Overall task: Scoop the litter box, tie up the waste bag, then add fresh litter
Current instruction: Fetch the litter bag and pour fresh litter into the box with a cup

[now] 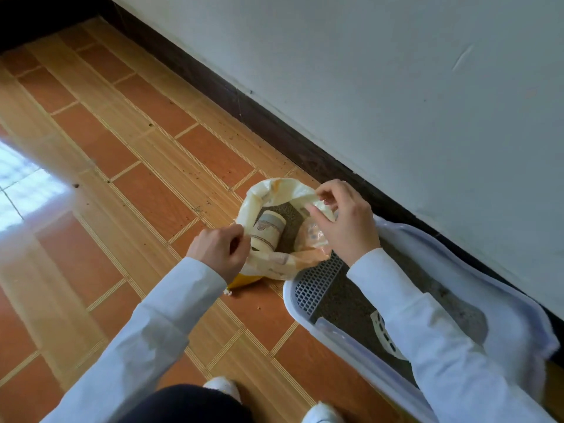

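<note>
Head view, looking down past two pale blue sleeves at a tiled floor of orange and wood-grain rectangles, with a white wall and dark skirting board running diagonally behind. Between the person's hands sits the waste bag, a cream-yellow plastic one, mouth open and standing on the floor just beside the near corner of the litter box. The left hand grips the bag's near-left rim, its fingers curled and pinching the plastic between thumb and forefinger. The right hand is at the far-right rim, its fingers bent, the thumb and first fingers pinching a fold of the thin film and lifting it a little. Inside the bag I can see dark grey litter and a cylindrical container with a beige label, lying tilted on the litter. The litter box is white-rimmed and lies along the skirting board; it holds grey-brown litter, and a grey grid panel sits at the end nearest the bag. A cream slotted scoop rests on the litter, partly hidden under the right sleeve. Small dark crumbs are scattered on the tiles near the wall. White shoes and dark trousers show at the bottom edge.
</note>
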Tool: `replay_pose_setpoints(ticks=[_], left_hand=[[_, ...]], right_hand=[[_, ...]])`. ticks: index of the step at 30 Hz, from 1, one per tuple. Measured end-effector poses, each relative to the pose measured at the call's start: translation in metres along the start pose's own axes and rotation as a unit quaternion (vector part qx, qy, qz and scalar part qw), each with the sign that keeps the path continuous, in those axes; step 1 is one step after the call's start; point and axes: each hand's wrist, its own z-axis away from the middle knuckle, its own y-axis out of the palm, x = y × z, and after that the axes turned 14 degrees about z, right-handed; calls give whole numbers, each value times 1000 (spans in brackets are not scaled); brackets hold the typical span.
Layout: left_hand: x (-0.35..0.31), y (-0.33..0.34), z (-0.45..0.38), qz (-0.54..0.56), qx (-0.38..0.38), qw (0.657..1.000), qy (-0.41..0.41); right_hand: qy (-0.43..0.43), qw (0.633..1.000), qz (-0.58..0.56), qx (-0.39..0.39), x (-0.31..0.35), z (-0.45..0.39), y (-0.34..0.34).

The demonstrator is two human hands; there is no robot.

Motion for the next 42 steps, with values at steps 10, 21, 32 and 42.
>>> replay_pose_setpoints(ticks=[10,21,32,42], left_hand=[[6,4,14,-4,8,999,49],[16,6,9,45,-11,998,37],[21,7,8,64,-8,997,44],[25,9,10,70,-10,997,27]], right_hand=[[-34,914,142,378,29,-19,47],[-30,904,193,381,43,-32,91],[-49,930,324,163,39,-31,100],[-2,933,231,276,36,-31,107]])
